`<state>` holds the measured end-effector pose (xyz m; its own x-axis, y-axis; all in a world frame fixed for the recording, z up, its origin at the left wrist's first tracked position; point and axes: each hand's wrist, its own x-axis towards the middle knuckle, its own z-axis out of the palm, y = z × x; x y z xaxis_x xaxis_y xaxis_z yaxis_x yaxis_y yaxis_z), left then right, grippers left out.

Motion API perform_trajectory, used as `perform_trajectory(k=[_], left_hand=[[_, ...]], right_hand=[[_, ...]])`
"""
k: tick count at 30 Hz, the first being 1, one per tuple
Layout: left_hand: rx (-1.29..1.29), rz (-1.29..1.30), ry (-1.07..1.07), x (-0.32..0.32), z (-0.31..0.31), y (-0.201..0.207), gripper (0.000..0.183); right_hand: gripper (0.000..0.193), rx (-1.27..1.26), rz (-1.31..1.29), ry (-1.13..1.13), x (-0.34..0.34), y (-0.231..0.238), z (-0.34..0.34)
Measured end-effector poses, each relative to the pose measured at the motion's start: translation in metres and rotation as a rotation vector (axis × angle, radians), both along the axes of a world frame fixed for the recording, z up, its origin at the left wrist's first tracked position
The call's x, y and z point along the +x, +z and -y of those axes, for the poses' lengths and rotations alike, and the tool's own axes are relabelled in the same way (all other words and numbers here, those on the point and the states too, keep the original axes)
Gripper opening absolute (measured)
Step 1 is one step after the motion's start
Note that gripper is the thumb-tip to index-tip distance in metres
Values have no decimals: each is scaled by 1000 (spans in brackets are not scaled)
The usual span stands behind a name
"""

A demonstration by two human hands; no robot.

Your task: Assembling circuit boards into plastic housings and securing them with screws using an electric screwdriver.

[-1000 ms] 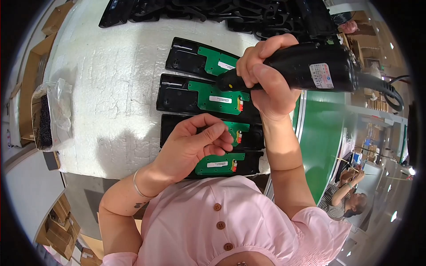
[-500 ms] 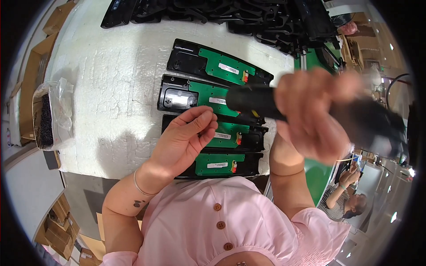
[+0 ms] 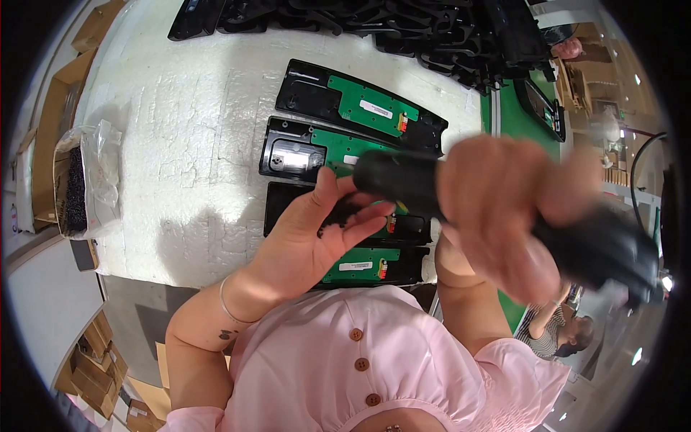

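Note:
My right hand (image 3: 497,216), blurred by motion, is wrapped round a long black object (image 3: 399,175) with a blunt, rounded left end and a bulkier right end; its kind is unclear. Palm up, my left hand (image 3: 299,237) is cupped just below that blunt end, fingers partly spread. Small black screw-like bits (image 3: 331,229) lie in its palm. Beneath the hands is a column of black plastic housings with green circuit boards: a top housing (image 3: 306,97), a second housing (image 3: 281,155), a partly covered third housing (image 3: 279,201) and a bottom housing (image 3: 412,265).
Many black plastic parts (image 3: 432,36) are heaped along the far side of the white foam-covered table (image 3: 187,144). At the left edge, a box of small dark pieces (image 3: 75,191) stands with a clear plastic bag. A co-worker (image 3: 551,327) sits at the right beyond a green surface (image 3: 512,284).
My left hand's fingers have parted from a closed pinch, exposing the small black bits. My right hand and the black object have come slightly lower, the object's blunt end moving left.

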<state>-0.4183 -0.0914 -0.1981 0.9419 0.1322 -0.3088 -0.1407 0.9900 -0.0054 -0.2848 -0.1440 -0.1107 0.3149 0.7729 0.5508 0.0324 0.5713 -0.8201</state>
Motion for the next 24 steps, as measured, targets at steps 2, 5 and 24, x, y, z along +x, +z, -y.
perform_trajectory(k=[2,5,24], left_hand=[[8,-84,-10,-2,0,6,34],[67,-121,-29,-7,-4,3,34],[199,-191,-34,-20,-9,-16,14]], right_hand=[[28,-67,-69,-149,-8,-17,-18],[27,-190,15,-130,6,-35,-41],[16,-232,114,-25,11,-49,-59]])
